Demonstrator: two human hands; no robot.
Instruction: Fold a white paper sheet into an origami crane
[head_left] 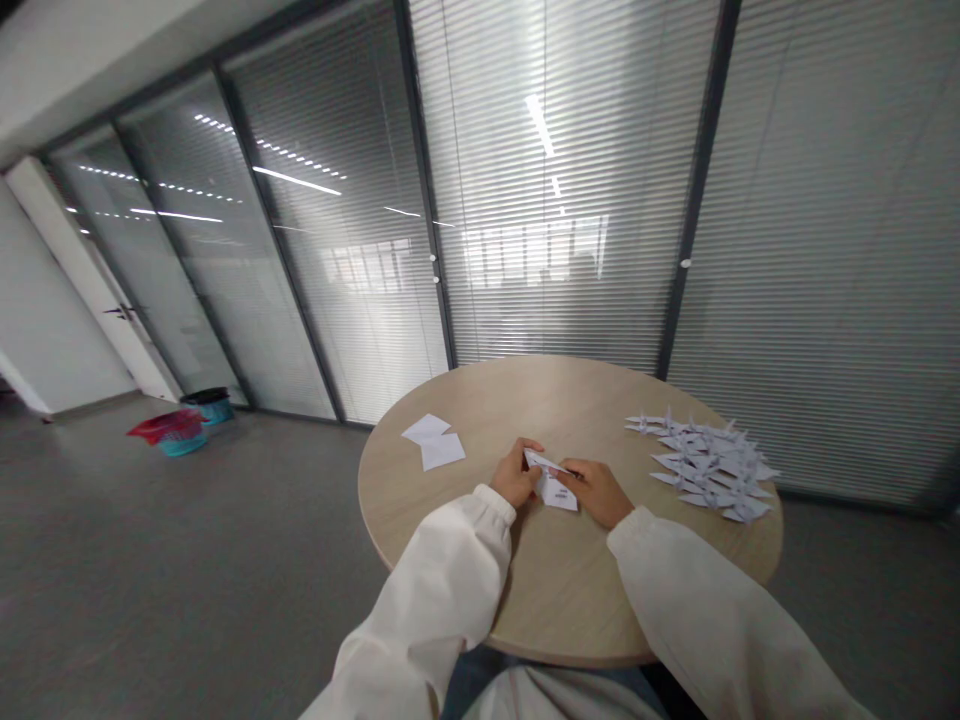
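Note:
Between my hands is a partly folded sheet of white paper (559,492) with some dark print on its lower flap. My left hand (517,475) grips its left end, fingers curled behind and thumb in front. On the other side my right hand (596,490) pinches the upper right edge, its fingers reaching across the fold. Both hands are just above the middle of the round wooden table (570,590). To the right lies a cluster of several folded white paper cranes (709,465). A few white paper sheets (436,443) rest at the left.
A glass partition with blinds (555,180) stands right behind the table. On the floor at the left are a blue bin with a red bag (176,432) and another blue bin with a black bag (211,405). A white door (101,285) is at the far left.

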